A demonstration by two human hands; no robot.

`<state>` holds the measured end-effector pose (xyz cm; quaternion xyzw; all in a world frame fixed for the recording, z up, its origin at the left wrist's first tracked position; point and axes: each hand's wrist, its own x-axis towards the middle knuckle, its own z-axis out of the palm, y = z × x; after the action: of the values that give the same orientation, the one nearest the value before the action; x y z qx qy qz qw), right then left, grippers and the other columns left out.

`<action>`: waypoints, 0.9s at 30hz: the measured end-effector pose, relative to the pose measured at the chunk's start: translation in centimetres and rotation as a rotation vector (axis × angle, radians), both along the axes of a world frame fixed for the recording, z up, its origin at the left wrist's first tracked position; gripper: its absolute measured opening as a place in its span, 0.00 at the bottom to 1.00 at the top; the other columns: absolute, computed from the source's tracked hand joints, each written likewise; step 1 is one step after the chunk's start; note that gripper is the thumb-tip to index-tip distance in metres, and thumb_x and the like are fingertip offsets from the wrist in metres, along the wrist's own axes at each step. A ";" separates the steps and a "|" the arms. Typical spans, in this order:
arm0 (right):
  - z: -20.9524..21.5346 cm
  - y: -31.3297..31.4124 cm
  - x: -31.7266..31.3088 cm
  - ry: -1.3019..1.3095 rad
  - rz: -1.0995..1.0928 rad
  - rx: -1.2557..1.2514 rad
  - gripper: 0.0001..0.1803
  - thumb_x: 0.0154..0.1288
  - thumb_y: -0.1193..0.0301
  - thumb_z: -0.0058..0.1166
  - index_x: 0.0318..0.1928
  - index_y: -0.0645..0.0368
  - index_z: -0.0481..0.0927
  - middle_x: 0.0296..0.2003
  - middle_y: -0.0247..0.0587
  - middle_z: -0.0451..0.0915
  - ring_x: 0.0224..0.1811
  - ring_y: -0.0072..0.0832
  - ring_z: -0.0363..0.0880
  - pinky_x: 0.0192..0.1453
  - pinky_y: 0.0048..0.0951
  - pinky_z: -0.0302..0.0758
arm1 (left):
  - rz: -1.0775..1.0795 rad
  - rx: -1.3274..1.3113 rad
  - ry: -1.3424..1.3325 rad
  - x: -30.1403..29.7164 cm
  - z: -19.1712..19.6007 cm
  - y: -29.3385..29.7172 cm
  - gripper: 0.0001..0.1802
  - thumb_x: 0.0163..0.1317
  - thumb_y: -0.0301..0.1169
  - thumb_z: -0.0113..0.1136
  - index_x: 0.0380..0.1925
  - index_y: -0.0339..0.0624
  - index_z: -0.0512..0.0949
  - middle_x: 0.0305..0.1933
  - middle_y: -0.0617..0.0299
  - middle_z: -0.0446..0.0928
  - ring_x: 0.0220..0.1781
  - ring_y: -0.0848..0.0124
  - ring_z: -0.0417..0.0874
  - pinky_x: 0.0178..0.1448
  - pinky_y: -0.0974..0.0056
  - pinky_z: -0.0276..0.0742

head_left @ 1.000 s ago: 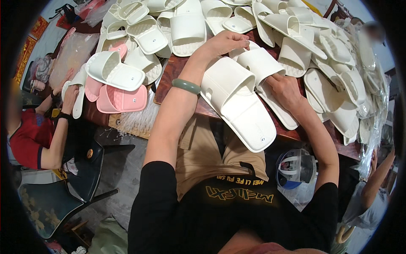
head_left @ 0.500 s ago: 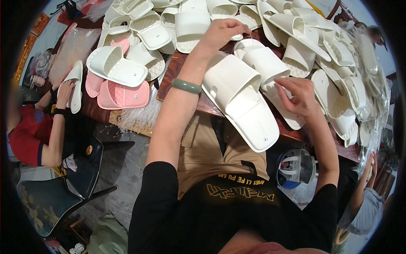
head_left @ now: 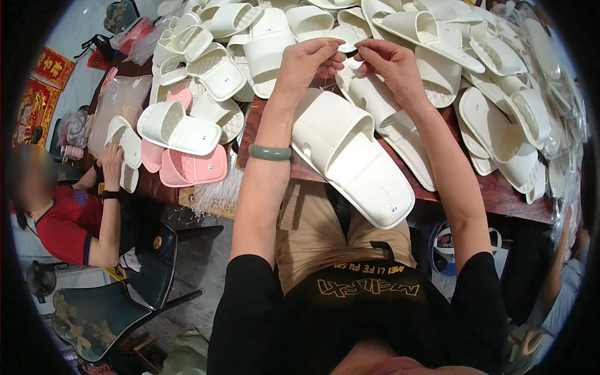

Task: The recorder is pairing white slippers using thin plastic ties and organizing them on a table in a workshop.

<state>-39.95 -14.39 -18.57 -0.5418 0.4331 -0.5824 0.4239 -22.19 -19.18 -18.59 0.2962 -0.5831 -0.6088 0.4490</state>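
Observation:
Two white slide slippers lie side by side at the table's near edge. The nearer slipper (head_left: 353, 159) juts out past the edge with its toe towards me. Beside it, the other slipper (head_left: 406, 140) is partly covered by my right hand and forearm. My left hand (head_left: 312, 65) pinches at the far ends of this pair, a jade-green bangle (head_left: 270, 152) on its wrist. Close to it, my right hand (head_left: 390, 67) also pinches, fingertips almost meeting the left ones. What lies between the fingertips is too fine to make out now; a thin strand showed there earlier.
White slippers (head_left: 431, 31) are heaped across the far side and right of the table (head_left: 494, 187). Pink slippers (head_left: 194, 167) and a bundle of clear strands (head_left: 215, 195) lie at left. A co-worker in a red shirt (head_left: 69, 225) handles a white slipper (head_left: 125, 140) there.
My right hand has left the side of the slipper and moved up and away to join my left hand. My left hand has shifted slightly left and nearer. The view has tilted a little.

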 end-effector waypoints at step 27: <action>-0.9 0.7 0.0 0.413 -0.252 -0.229 0.12 0.53 0.65 0.56 0.34 0.61 0.82 0.23 0.43 0.79 0.24 0.30 0.76 0.32 0.27 0.72 | -0.087 0.102 0.019 0.3 -0.3 0.2 0.14 0.60 0.26 0.57 0.44 0.30 0.74 0.41 0.49 0.79 0.44 0.63 0.82 0.46 0.67 0.81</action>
<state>-39.91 -13.71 -19.49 -0.6353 0.5057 -0.5531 0.1865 -21.92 -18.95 -18.89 0.2871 -0.5594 -0.6593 0.4122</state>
